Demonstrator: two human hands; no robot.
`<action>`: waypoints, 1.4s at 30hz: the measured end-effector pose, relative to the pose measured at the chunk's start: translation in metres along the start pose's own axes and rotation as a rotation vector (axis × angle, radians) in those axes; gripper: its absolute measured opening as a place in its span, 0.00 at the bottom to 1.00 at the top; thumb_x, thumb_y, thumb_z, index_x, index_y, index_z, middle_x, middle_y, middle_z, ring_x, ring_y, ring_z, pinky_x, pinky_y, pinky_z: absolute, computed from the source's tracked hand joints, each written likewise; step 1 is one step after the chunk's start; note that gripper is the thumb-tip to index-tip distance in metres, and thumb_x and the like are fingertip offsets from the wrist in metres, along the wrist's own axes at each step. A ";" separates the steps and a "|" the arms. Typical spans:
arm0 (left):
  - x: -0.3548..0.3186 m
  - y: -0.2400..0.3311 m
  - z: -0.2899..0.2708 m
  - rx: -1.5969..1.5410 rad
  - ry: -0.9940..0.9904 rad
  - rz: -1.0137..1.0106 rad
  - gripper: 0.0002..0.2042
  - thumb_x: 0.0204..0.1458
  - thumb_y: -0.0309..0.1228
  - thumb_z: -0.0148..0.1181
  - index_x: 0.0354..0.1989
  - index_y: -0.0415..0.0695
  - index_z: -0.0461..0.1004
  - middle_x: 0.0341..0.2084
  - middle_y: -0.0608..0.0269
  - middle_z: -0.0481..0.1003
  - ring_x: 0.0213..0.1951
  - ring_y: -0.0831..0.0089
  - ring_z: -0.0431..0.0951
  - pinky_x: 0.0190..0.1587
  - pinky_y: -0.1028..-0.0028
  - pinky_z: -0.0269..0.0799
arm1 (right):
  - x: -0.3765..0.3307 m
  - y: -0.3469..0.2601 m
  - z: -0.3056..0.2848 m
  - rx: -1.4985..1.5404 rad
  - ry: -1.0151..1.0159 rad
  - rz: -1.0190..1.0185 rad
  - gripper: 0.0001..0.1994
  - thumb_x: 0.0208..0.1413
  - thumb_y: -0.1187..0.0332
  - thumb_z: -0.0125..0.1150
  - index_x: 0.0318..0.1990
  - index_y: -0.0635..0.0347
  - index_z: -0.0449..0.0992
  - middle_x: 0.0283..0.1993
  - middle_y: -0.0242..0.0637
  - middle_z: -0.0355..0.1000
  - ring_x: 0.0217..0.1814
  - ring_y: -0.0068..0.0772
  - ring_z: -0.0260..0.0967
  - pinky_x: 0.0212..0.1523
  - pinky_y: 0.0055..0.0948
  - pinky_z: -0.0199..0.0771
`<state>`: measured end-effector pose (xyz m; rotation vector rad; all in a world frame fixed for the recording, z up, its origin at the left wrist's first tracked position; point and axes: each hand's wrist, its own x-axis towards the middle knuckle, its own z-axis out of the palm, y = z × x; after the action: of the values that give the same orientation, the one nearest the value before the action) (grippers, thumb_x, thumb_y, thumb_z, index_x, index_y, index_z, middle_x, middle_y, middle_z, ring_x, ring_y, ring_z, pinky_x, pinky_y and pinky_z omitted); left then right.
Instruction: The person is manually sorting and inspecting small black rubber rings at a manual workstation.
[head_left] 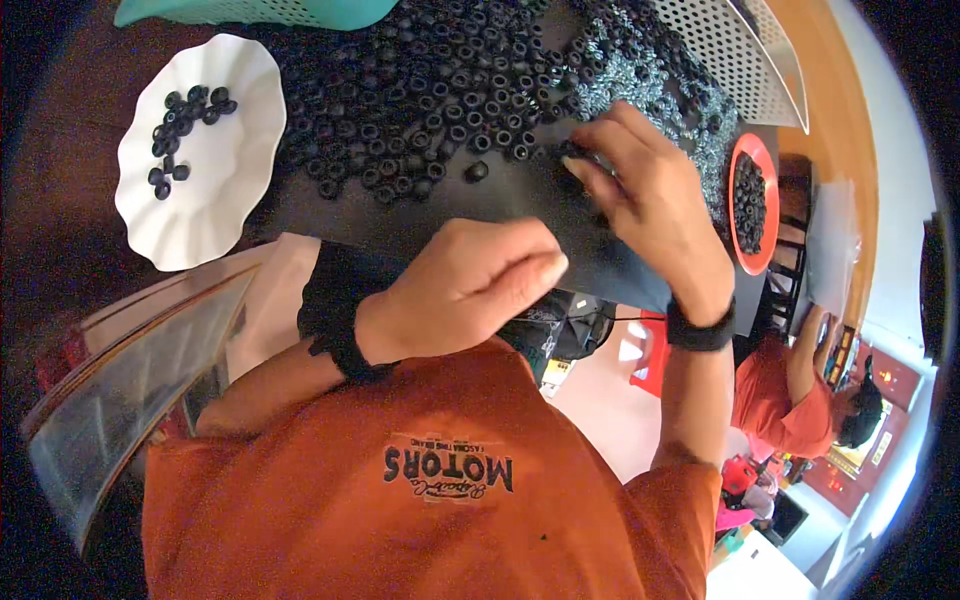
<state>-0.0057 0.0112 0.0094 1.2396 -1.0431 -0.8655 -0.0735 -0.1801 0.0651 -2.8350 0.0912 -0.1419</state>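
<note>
My left hand (468, 285) is closed above the near edge of the dark table, its fingers curled in; whatever they may hold is hidden. My right hand (645, 185) pinches a small black piece (578, 151) between thumb and fingers, low over the tabletop. Just beyond both hands spreads a large heap of black ring-shaped pieces (440, 100) with round holes. One loose black piece (477, 172) lies at the near side of that heap. Right of it, behind my right hand, is a pile of small silvery metal parts (628, 75), too small to make out exactly.
A white wavy-edged plate (225, 190) at the left carries several black pieces. An orange-red dish (767, 165) of small black parts stands at the right. A white perforated basket (735, 50) and a teal container (270, 10) border the far side. Another person (790, 395) is at the right.
</note>
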 end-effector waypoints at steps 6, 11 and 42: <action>0.006 0.008 -0.001 -0.354 0.215 -0.193 0.12 0.64 0.36 0.41 0.39 0.41 0.67 0.15 0.69 0.68 0.16 0.82 0.68 0.19 0.82 0.65 | -0.024 -0.038 -0.019 0.184 0.048 -0.058 0.11 0.45 0.78 0.63 0.38 0.66 0.72 0.34 0.41 0.67 0.29 0.41 0.67 0.29 0.31 0.68; 0.008 0.009 0.004 -0.358 0.209 -0.224 0.11 0.63 0.36 0.43 0.38 0.41 0.67 0.15 0.68 0.68 0.15 0.82 0.68 0.17 0.82 0.65 | -0.032 -0.048 -0.015 0.274 0.091 -0.038 0.11 0.45 0.77 0.63 0.38 0.65 0.72 0.34 0.43 0.67 0.31 0.43 0.68 0.29 0.33 0.71; 0.000 0.002 0.012 -0.193 0.427 -0.177 0.08 0.60 0.31 0.48 0.40 0.39 0.68 0.16 0.70 0.68 0.17 0.84 0.68 0.18 0.83 0.62 | -0.055 -0.039 0.016 0.549 0.289 0.245 0.11 0.47 0.79 0.63 0.40 0.67 0.76 0.31 0.31 0.68 0.32 0.21 0.63 0.33 0.19 0.62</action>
<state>-0.0178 0.0081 0.0119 1.2913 -0.5033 -0.7701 -0.1249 -0.1345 0.0570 -2.2199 0.3950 -0.4457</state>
